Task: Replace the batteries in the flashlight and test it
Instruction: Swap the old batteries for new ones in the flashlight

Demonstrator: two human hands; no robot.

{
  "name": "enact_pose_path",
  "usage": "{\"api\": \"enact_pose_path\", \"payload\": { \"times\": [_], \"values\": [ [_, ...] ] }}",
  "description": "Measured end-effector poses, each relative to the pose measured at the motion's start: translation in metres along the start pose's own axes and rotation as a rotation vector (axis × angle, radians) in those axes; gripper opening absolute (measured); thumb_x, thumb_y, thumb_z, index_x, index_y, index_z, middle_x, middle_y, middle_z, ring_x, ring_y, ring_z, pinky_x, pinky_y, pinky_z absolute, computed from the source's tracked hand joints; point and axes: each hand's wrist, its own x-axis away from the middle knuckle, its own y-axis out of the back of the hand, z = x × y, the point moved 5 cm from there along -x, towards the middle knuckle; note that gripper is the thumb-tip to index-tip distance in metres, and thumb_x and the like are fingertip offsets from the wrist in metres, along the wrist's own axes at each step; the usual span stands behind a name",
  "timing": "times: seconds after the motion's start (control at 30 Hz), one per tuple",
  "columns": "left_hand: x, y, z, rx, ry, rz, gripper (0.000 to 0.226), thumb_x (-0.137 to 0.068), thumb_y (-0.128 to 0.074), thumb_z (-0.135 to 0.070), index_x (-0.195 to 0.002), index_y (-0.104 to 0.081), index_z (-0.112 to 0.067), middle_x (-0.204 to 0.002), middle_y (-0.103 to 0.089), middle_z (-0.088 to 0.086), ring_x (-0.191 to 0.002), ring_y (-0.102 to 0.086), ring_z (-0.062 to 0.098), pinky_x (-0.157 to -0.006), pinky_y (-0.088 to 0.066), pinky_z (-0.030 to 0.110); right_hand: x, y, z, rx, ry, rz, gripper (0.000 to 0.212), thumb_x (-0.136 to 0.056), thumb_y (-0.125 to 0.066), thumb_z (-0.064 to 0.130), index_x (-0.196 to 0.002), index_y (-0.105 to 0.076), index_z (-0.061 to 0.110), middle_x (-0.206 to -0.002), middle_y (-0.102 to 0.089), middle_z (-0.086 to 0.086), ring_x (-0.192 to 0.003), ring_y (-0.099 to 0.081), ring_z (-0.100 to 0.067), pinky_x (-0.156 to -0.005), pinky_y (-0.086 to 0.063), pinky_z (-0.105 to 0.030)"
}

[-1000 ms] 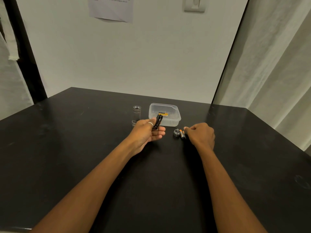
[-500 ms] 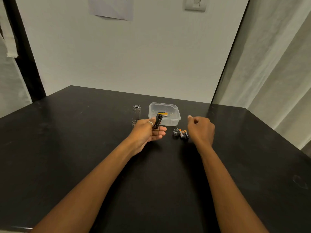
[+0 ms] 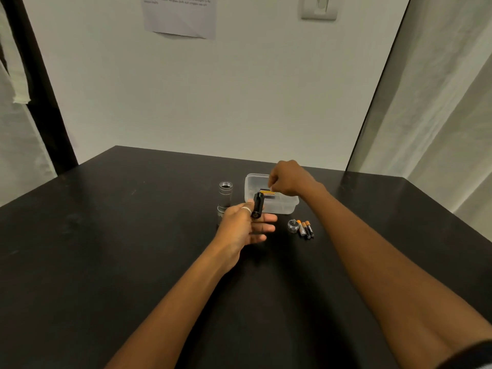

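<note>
3 batteries (image 3: 306,229) out; our left hand (image 3: 243,225) pinches the holder (image 3: 258,205); our right hand (image 3: 288,178), grip unclear, is over the tub (image 3: 285,205); reloading remains.

Black table (image 3: 111,235), white wall (image 3: 239,97)

The scene is lit dimly and evenly, with a greenish cast. Faint sheen is seen on the table (image 3: 106,235). Edges are bowed; the batteries (image 3: 306,229) are rendered soft.
</note>
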Motion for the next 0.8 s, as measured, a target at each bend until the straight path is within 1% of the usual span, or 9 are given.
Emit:
{"api": "enact_pose_path", "payload": {
  "times": [0.17,0.27,0.33,0.43,0.57,0.6,0.67,0.73,0.8],
  "values": [
    [-0.003,0.0,0.0,0.006,0.003,0.015,0.033,-0.111,-0.034,-0.032,-0.117,-0.063,-0.017,-0.098,-0.08,0.007,-0.075,-0.072,0.014,-0.06,-0.054,0.024,-0.021,-0.017,0.002,0.032,0.0,0.101,0.01,-0.084,-0.072,0.006,-0.09,-0.079,0.01,-0.094,-0.076,-0.006,-0.091,-0.07,-0.024,-0.087,-0.06,-0.043],
    [-0.004,0.0,0.0,0.01,0.005,0.02,0.033,-0.111,-0.033,-0.031,-0.116,-0.063,-0.017,-0.098,-0.08,0.007,-0.075,-0.072,0.014,-0.06,-0.054,0.024,-0.026,-0.026,0.002,0.053,0.003,0.117,0.006,-0.08,-0.073,0.007,-0.08,-0.076,0.012,-0.089,-0.075,-0.005,-0.087,-0.07,-0.024,-0.084,-0.061,-0.044],
    [-0.004,0.0,0.0,0.009,0.004,0.02,0.034,-0.111,-0.033,-0.031,-0.117,-0.063,-0.016,-0.098,-0.08,0.007,-0.074,-0.072,0.013,-0.06,-0.054,0.024,-0.028,-0.027,0.003,0.071,0.0,0.125,0.011,-0.08,-0.073,0.008,-0.074,-0.07,0.017,-0.087,-0.074,-0.005,-0.085,-0.07,-0.024,-0.082,-0.061,-0.042],
    [-0.004,0.001,0.001,0.012,0.012,0.02,0.035,-0.111,-0.033,-0.032,-0.121,-0.062,-0.014,-0.098,-0.08,0.007,-0.074,-0.072,0.013,-0.059,-0.054,0.024,-0.028,-0.027,0.004,0.112,-0.007,0.145,0.016,-0.084,-0.068,0.009,-0.07,-0.065,0.016,-0.083,-0.07,-0.006,-0.078,-0.064,-0.024,-0.078,-0.058,-0.041],
    [-0.003,0.002,0.0,0.023,0.027,0.02,0.037,-0.111,-0.032,-0.032,-0.125,-0.061,-0.012,-0.098,-0.08,0.007,-0.073,-0.073,0.013,-0.059,-0.055,0.024,-0.026,-0.031,0.007,0.116,-0.005,0.148,0.027,-0.089,-0.062,0.012,-0.063,-0.054,0.013,-0.068,-0.057,-0.005,-0.067,-0.054,-0.025,-0.063,-0.048,-0.037],
    [-0.003,0.002,0.0,0.026,0.028,0.019,0.037,-0.111,-0.032,-0.031,-0.124,-0.061,-0.011,-0.098,-0.08,0.008,-0.073,-0.073,0.013,-0.059,-0.055,0.024,-0.024,-0.031,0.007,0.098,-0.003,0.144,0.025,-0.089,-0.062,0.014,-0.066,-0.056,0.011,-0.071,-0.06,-0.006,-0.069,-0.059,-0.027,-0.064,-0.051,-0.038],
    [-0.002,0.001,-0.001,0.029,0.027,0.019,0.037,-0.111,-0.032,-0.031,-0.122,-0.061,-0.011,-0.098,-0.08,0.008,-0.071,-0.072,0.013,-0.059,-0.055,0.024,-0.015,-0.021,0.007,0.009,0.012,0.065,0.016,-0.09,-0.066,0.017,-0.078,-0.068,0.007,-0.084,-0.071,-0.008,-0.083,-0.067,-0.028,-0.074,-0.057,-0.041],
    [-0.001,0.001,-0.002,0.023,0.027,0.018,0.037,-0.111,-0.031,-0.03,-0.119,-0.062,-0.012,-0.098,-0.08,0.008,-0.071,-0.072,0.013,-0.059,-0.055,0.024,0.0,0.0,0.003,-0.186,0.005,-0.096,0.009,-0.092,-0.068,0.017,-0.096,-0.07,0.009,-0.091,-0.071,-0.002,-0.087,-0.066,-0.02,-0.077,-0.053,-0.036],
    [0.0,0.001,-0.002,0.02,0.032,0.017,0.037,-0.111,-0.031,-0.03,-0.12,-0.062,-0.012,-0.097,-0.08,0.008,-0.071,-0.072,0.012,-0.06,-0.055,0.024,0.025,0.02,0.003,-0.403,-0.002,-0.215,0.018,-0.094,-0.068,0.018,-0.112,-0.065,0.018,-0.087,-0.071,0.0,-0.081,-0.064,-0.011,-0.074,-0.046,-0.027]
  ]
}}
